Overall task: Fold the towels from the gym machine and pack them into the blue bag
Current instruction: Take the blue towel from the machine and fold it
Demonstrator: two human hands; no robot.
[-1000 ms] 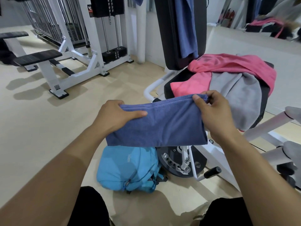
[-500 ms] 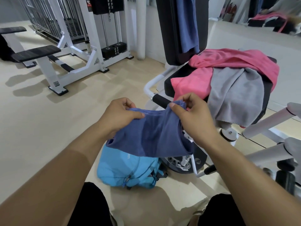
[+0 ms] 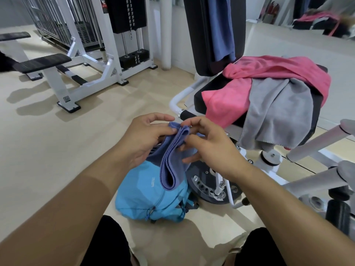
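A blue-purple towel hangs folded in half between my hands, its top edges pinched together. My left hand grips those edges from the left. My right hand touches the towel's right side, fingers spread around the fold. Right below, the light blue bag lies on the floor, its zip looking closed. On the gym machine's black seat lie a pink towel and a grey towel. Another blue towel hangs over the backrest.
The machine's white frame and round pivot plate stand right of the bag, with padded rollers at far right. A white bench and weight-stack machine fill the back left. My knees are at the bottom edge.
The towel was held spread wide between both hands. My hands have come together, bringing its ends into a fold, and the towel now hangs narrow over the bag.
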